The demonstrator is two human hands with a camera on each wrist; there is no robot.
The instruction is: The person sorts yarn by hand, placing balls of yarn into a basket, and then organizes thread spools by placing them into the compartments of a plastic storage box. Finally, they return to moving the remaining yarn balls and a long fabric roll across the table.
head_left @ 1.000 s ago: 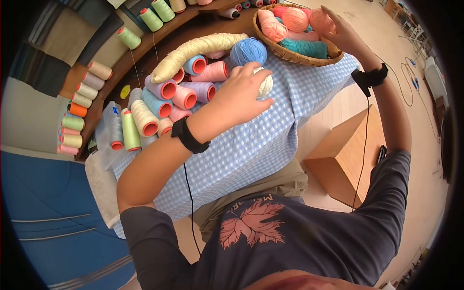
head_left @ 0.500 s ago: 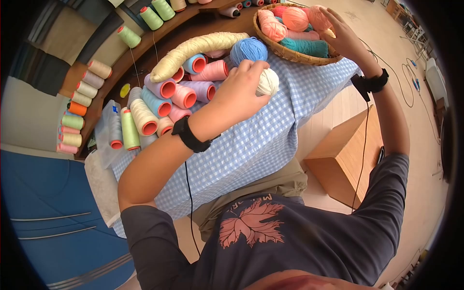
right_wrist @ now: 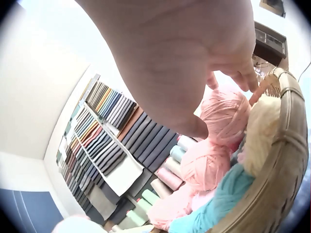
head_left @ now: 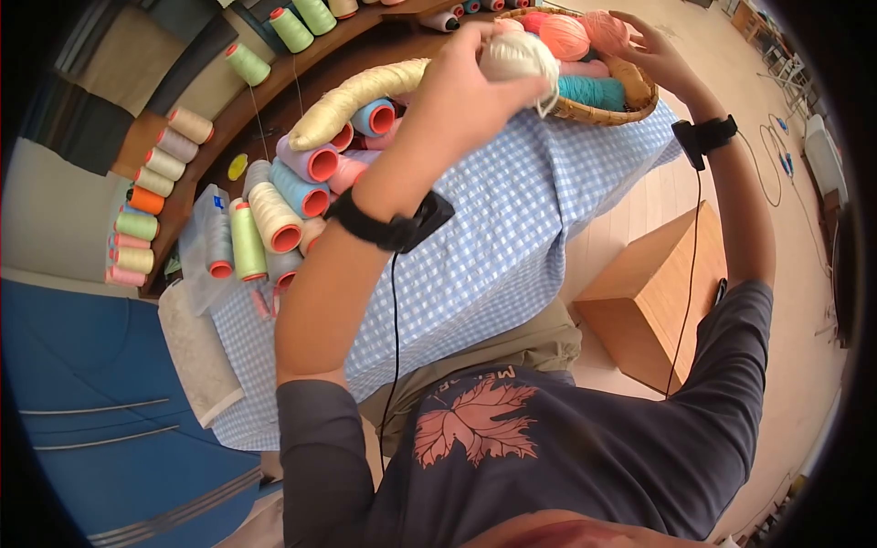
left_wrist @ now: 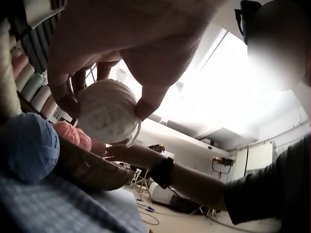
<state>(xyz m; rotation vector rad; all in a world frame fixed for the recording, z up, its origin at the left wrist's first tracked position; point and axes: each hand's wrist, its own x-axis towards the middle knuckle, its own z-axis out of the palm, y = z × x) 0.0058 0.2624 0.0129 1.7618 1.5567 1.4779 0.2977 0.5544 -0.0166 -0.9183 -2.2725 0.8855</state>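
The left hand [head_left: 466, 78] now blocks the blue yarn ball from the head view; only the left wrist camera shows it [left_wrist: 24, 145], below the grip. Fingers and thumb curl round a cream yarn ball [head_left: 519, 57], which sat low by the thread cones [head_left: 301, 183] half a second ago and is now raised to the wicker basket [head_left: 603, 111] rim. The right hand [head_left: 653, 55] rests spread-fingered on a pink yarn ball [head_left: 606, 29] inside the basket, gripping nothing.

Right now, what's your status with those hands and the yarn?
Left hand grips cream yarn ball, lifted over the basket. Right hand touches pink yarn ball in the basket. Nothing between ball and basket.
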